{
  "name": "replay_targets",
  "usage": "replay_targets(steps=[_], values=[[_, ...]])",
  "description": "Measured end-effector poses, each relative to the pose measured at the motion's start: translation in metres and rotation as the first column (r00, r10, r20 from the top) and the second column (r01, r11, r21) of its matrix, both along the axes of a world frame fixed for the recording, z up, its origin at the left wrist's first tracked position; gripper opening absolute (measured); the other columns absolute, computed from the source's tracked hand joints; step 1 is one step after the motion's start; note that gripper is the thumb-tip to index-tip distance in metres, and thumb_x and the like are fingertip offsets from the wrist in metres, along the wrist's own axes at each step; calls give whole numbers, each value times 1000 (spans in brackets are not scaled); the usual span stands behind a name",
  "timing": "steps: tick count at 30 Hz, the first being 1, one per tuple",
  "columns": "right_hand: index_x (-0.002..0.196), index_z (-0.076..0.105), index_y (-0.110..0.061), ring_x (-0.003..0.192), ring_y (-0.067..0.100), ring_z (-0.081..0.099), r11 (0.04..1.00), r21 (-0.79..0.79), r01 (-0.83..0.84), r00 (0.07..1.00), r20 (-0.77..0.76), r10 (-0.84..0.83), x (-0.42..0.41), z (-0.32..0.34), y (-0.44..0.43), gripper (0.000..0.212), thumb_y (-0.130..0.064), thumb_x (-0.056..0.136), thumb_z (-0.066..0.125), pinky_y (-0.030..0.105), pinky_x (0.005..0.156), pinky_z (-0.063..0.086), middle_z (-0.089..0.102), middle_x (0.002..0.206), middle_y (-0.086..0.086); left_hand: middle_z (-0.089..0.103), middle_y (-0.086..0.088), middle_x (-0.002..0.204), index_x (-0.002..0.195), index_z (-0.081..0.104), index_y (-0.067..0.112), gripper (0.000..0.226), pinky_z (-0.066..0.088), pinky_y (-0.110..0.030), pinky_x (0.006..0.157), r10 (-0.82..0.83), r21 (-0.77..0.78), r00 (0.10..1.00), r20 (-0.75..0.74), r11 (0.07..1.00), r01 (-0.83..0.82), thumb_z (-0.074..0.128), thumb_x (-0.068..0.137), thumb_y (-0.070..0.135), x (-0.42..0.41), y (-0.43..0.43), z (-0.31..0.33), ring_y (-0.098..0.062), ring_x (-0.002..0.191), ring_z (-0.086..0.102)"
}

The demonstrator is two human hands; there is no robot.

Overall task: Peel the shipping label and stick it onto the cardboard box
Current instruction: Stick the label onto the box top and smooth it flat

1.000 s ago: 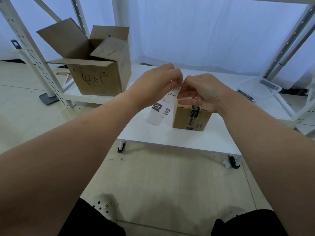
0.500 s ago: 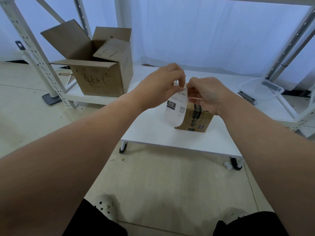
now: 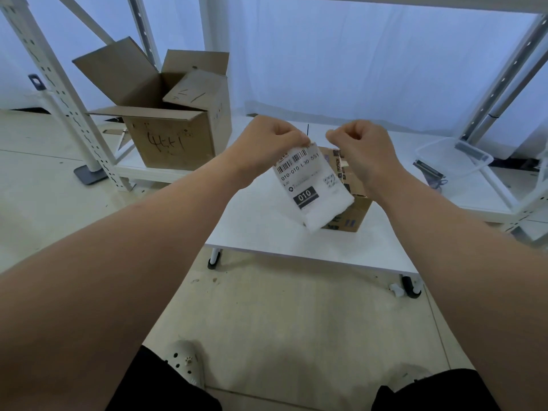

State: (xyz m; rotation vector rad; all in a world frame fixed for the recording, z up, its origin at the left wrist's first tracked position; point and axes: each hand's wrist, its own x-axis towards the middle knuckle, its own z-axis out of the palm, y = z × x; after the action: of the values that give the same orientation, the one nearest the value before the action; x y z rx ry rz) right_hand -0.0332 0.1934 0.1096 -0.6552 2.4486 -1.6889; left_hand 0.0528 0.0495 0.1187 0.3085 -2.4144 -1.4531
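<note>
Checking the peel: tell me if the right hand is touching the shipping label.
Cannot tell. In the head view the left hand pinches the shipping label at its top edge; the right hand is curled shut beside that corner, its fingertips hidden.

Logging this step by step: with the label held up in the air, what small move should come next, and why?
Probably lower the shipping label onto the small cardboard box behind it: the left hand pinches its top corner, and the right hand sits apart.

Bare white table (image 3: 267, 229) lies left of the small cardboard box (image 3: 354, 212).
</note>
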Motion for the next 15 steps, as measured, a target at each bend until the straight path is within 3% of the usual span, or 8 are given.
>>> replay_targets(steps=[4,7,9,12,15], values=[[80,73,-13,59,6,50,992,90,-85,967,247,60,7,4,-4,31,-44,82,67,16,54,38,65,74,-4,72,-11,100,90,74,12,17,49,-33,88,-20,15,1000,-21,1000,20,60,88,22,0,-1,-2,-16,90,62],[76,72,-17,62,7,51,999,-20,-25,922,385,31,7,3,-6,24,-40,81,70,20,63,38,67,73,-5,72,-11,98,91,72,19,14,50,-35,87,-50,-36,998,-25,998,49,59,89,21,1,3,-4,-20,89,62],[73,71,-19,65,8,52,998,-59,-11,898,437,36,6,3,-5,18,-35,81,71,24,70,39,67,70,-6,71,-6,96,94,72,19,14,49,-33,85,-58,-86,998,-27,995,55,59,89,21,1,5,-4,-20,90,61],[73,69,-18,64,7,53,994,-113,9,869,493,48,4,3,-4,11,-25,81,72,23,69,41,67,68,-5,63,13,94,100,71,21,16,46,-20,77,-82,-205,996,-27,976,75,58,90,22,3,8,-4,-7,88,56],[75,67,-15,63,8,54,989,-144,15,870,490,58,3,1,-3,9,-19,83,70,24,68,44,66,68,-3,66,11,100,104,71,21,20,44,-16,75,-116,-262,993,-29,959,105,57,91,23,4,7,-5,-4,93,58]])
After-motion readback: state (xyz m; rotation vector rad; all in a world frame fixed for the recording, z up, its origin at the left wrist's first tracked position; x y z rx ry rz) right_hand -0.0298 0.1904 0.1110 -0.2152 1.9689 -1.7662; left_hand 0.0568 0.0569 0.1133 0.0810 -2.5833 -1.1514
